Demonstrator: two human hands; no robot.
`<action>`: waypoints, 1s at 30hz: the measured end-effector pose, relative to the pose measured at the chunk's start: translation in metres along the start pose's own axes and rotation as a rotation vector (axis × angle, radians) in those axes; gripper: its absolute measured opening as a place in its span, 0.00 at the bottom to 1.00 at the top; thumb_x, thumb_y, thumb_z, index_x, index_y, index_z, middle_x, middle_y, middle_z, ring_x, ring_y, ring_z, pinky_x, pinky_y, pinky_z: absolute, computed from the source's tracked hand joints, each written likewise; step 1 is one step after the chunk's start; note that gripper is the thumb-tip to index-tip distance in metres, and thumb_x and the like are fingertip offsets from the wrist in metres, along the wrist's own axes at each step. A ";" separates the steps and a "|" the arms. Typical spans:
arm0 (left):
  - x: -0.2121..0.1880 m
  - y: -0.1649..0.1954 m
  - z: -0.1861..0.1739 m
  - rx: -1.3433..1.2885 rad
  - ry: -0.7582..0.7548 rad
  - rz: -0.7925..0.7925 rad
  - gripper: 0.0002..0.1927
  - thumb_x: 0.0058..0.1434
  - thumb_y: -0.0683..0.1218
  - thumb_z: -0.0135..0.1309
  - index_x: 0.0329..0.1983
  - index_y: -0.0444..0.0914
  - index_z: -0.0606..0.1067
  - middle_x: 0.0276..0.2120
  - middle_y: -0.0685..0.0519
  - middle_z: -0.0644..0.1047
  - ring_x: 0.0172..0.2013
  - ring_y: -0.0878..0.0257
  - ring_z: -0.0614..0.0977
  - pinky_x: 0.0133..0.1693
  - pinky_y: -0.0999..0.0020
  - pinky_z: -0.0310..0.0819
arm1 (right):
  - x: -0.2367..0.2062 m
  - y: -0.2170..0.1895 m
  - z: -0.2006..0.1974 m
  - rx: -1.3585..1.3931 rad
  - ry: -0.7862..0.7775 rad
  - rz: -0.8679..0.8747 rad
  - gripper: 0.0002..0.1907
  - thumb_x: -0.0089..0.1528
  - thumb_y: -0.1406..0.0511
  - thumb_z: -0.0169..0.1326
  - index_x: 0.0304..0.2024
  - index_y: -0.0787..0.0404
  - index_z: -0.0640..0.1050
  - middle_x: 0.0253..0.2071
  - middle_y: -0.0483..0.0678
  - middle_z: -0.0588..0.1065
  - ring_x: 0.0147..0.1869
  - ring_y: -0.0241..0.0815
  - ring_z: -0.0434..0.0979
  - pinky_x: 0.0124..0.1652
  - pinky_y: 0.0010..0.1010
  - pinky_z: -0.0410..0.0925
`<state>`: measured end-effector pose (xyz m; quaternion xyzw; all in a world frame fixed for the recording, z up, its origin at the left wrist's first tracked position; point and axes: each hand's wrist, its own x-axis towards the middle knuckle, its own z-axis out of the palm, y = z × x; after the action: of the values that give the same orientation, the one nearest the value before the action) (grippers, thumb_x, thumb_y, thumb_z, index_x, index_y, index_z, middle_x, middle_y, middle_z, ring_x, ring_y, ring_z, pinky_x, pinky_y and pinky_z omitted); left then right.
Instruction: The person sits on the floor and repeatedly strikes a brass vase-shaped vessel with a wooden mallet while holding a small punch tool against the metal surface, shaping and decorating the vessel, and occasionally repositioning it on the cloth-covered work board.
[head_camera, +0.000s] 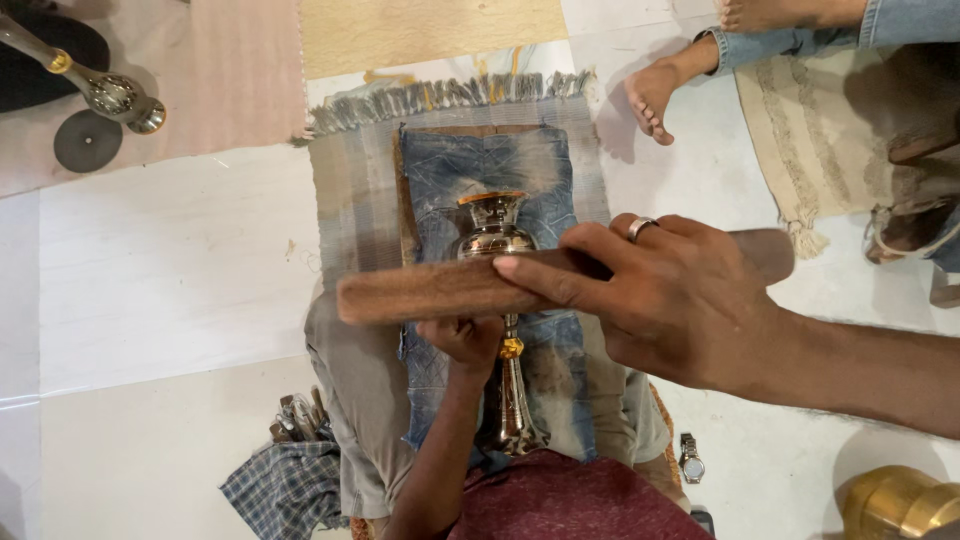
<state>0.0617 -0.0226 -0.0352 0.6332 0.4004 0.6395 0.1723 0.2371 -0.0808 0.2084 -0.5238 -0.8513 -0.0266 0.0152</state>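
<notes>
A wristwatch (690, 458) lies on the white floor (170, 270). A checked cloth (285, 487) sits nearby, and someone's bare foot (652, 95) rests farther off.

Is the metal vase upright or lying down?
Lying down: the metal vase rests lengthwise on denim cloth over the lap, left hand gripping its stem.

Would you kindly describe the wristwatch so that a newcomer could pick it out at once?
Start from the white tiled floor and go to the seated person's right knee, below the right hand that holds the wooden bar. The wristwatch lies flat there on the tile. It is small and silvery with a metal band, unlike the big brass piece nearby.
</notes>
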 end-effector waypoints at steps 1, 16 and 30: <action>0.001 0.000 0.000 0.012 -0.019 0.028 0.08 0.59 0.41 0.50 0.36 0.33 0.78 0.27 0.50 0.81 0.26 0.62 0.82 0.31 0.66 0.77 | -0.003 0.001 0.003 0.081 0.088 0.005 0.47 0.48 0.73 0.58 0.69 0.39 0.67 0.48 0.47 0.76 0.28 0.42 0.76 0.29 0.37 0.72; 0.036 -0.031 -0.016 -0.128 -0.591 0.285 0.14 0.48 0.32 0.51 0.35 0.40 0.79 0.30 0.55 0.82 0.27 0.65 0.83 0.28 0.69 0.78 | -0.075 0.000 0.082 0.161 0.372 0.322 0.33 0.52 0.73 0.63 0.61 0.50 0.78 0.45 0.47 0.80 0.32 0.38 0.79 0.27 0.32 0.75; 0.106 -0.016 0.000 -0.218 -1.191 0.709 0.16 0.65 0.33 0.54 0.50 0.45 0.78 0.42 0.52 0.85 0.29 0.66 0.85 0.21 0.74 0.75 | -0.118 -0.084 0.235 0.374 0.894 0.548 0.32 0.59 0.76 0.57 0.67 0.63 0.69 0.47 0.63 0.78 0.39 0.42 0.83 0.28 0.25 0.76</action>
<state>0.0421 0.0643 0.0249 0.9474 -0.0590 0.2380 0.2059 0.2154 -0.2093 -0.0346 -0.6521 -0.5847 -0.0898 0.4741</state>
